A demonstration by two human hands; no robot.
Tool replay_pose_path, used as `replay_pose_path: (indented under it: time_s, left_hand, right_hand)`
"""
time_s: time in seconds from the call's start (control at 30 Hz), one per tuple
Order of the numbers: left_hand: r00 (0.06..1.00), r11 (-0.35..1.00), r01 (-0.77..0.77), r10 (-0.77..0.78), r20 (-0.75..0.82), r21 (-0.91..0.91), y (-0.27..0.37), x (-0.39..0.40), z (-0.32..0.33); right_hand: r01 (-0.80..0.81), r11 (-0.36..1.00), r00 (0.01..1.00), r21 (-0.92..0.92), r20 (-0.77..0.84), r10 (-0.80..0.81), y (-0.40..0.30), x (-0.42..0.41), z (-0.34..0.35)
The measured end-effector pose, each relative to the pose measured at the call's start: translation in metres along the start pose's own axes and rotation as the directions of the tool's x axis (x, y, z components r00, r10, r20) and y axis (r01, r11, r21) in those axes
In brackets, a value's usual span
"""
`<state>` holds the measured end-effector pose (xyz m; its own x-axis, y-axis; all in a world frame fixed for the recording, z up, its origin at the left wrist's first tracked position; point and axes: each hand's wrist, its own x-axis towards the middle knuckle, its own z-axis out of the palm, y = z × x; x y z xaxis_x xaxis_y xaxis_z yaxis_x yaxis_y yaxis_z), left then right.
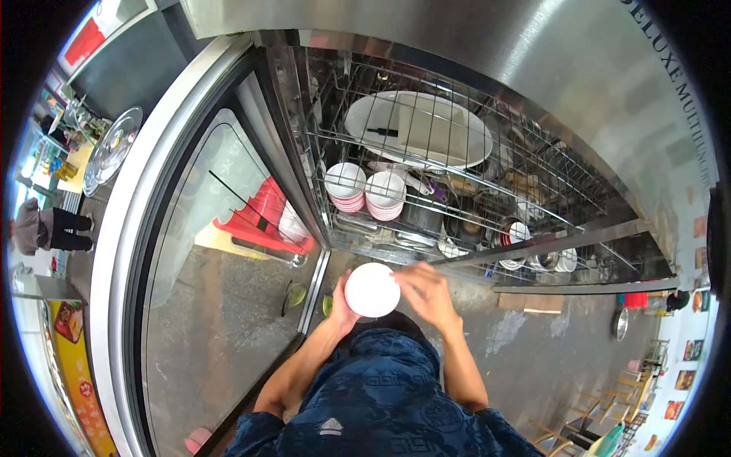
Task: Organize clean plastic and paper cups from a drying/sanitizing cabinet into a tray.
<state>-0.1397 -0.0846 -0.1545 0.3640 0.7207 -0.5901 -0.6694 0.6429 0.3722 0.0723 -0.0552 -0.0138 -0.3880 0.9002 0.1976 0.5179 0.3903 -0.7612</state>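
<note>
A round white bowl [373,290], possibly a stack of them, is held in front of my body by my left hand [341,311], which grips its left side. My right hand [427,297] is at the bowl's right rim with its fingertips bent; whether they grip the rim is unclear. Beyond my hands stands a steel cabinet with wire racks [320,137]. Two stacks of white bowls with pink-red sides, a left stack [345,185] and a right stack [386,194], sit on a rack. Above them lies a large white oval platter [371,114] behind the wires.
A framed glass door [128,228] stands open at my left. Another door edge [588,285] crosses on the right. More dishes, including a small white bowl [518,233], occupy the lower rack. Flat cardboard [542,303] lies on the floor. Wooden chairs [605,405] stand far right; a person [51,225] is far left.
</note>
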Motion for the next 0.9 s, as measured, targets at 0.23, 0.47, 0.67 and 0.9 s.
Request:
replay_pose_path:
  time_s: [0.23,0.47,0.67,0.9]
  left_hand:
    - [0.989,0.996,-0.086,0.084,-0.118,-0.019,0.002,-0.013,0.0]
    - [0.991,0.995,-0.1,0.102,-0.091,0.023,0.004,-0.032,0.013]
    - [0.989,0.992,-0.115,0.111,-0.099,-0.043,0.002,-0.035,0.004]
    - [0.991,0.995,-0.101,0.101,-0.084,0.014,0.007,-0.025,0.015]
  right_hand:
    - [-0.032,0.956,0.979,-0.293,-0.2,-0.028,0.099,0.076,0.039]
    - [-0.039,0.834,0.999,-0.55,-0.013,0.038,0.159,0.122,0.069]
    - [-0.039,0.813,0.997,-0.58,0.032,0.071,0.152,0.138,0.076]
    - [-0.05,0.88,0.999,-0.472,-0.023,0.045,0.164,0.138,0.064]
